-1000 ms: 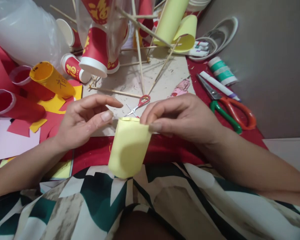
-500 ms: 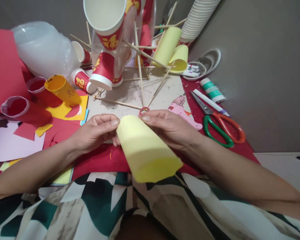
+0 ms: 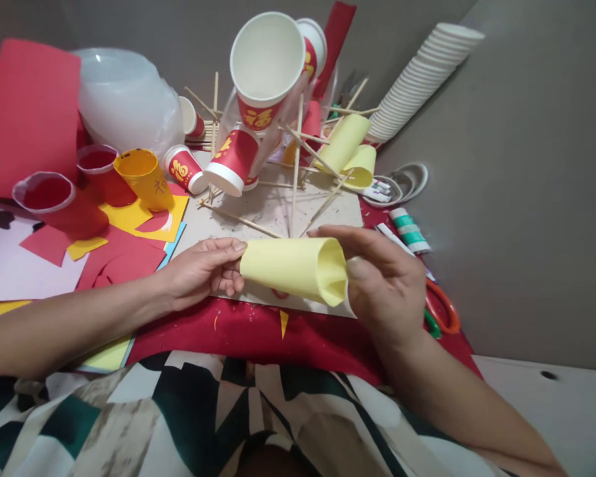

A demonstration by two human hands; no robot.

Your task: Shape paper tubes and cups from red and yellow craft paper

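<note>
A pale yellow paper tube [image 3: 283, 268] lies sideways in the air over the grey board [image 3: 193, 225], its open, slightly crumpled end turned to the right. My left hand [image 3: 211, 265] pinches the tube's left end between thumb and fingers. Close to the open end is my right hand [image 3: 390, 281], with thumb and fingers apart and the thumb a little blurred. Whether its fingertips touch the paper, I cannot tell. Part of a small red ring [image 3: 279, 293] shows below the tube.
Behind stand joined wooden sticks [image 3: 295, 172], red-and-white paper cups [image 3: 271, 59] and more yellow tubes [image 3: 345, 142]. Red tubes [image 3: 62, 205] and an orange tube [image 3: 144, 179] stand left among paper scraps. Scissors [image 3: 444, 308] lie right, partly behind my hand; a cup stack [image 3: 422, 79] leans back right.
The yellow tube has swung from pointing toward me to pointing right. My right hand has left its narrow end and moved to the open end. The camera view has shifted.
</note>
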